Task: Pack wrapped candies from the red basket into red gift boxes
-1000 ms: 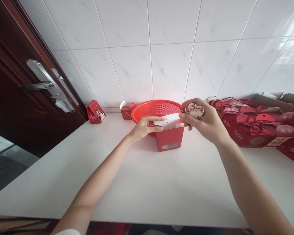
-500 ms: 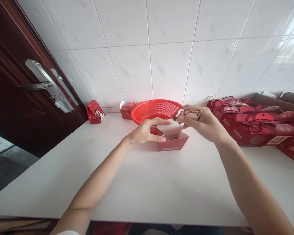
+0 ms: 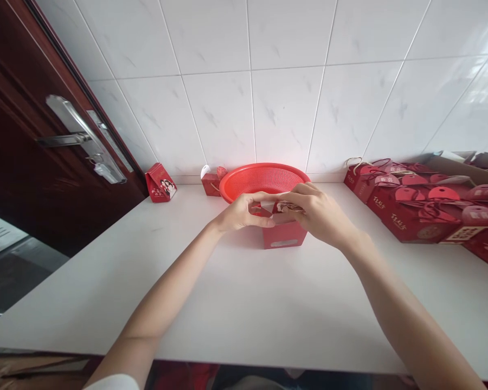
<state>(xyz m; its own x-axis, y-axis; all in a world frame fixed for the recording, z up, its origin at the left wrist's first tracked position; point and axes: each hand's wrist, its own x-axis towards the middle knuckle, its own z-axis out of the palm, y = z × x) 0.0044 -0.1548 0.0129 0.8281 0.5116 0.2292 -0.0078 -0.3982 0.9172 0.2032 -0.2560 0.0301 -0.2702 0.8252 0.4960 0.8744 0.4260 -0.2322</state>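
A small red gift box (image 3: 283,237) stands upright on the white tabletop, its top open toward me and a pale oval patch on its near side. My left hand (image 3: 244,212) grips the box's left side, thumb at the near rim and fingers toward the back. Over the opening, my right hand (image 3: 323,212) is closed on a red-and-white printed packet (image 3: 289,207), which dips into the mouth of the box. The right hand's fingers hide most of the packet and the box's right rim.
Behind the box, a red plastic basket (image 3: 264,170) stands near the tiled wall. Two small red boxes, one closed (image 3: 160,183) and one with a raised white flap (image 3: 210,184), sit left of it. Several red gift boxes (image 3: 406,216) crowd the right side. A dark door (image 3: 32,179) borders the left.
My right hand has moved left and down, bringing the packet from beside the box into its opening. My left hand stays at the box's left side.
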